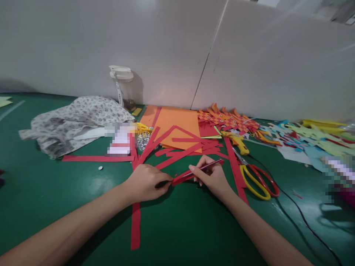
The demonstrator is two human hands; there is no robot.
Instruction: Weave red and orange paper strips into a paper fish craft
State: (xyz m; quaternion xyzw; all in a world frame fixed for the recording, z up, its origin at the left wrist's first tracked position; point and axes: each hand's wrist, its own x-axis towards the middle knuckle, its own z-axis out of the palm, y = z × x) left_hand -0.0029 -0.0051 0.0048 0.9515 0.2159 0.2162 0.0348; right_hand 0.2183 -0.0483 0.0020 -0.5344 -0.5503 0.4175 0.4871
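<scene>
My left hand point(149, 183) is closed, its fingertips pinching the left end of a narrow red paper strip point(181, 178) just above the table. My right hand point(212, 179) is closed too, holding a slim, dark pen-like stick point(212, 163) slanted along the strip; its exact kind is too small to tell. Fingers hide part of the strip's right end. Beneath my left wrist runs a long red paper strip point(135, 225). More red strips point(180, 155) lie crossed beyond both hands, some over an orange sheet point(177, 118).
Scissors point(255, 181) with yellow and red handles lie right, beside a yellow glue gun point(240, 142) with a trailing cord. Woven red-orange paper pieces point(227, 120) and paper scraps point(305, 136) lie behind. A patterned cloth point(74, 118) and lidded cup point(123, 85) stand left, near the wall.
</scene>
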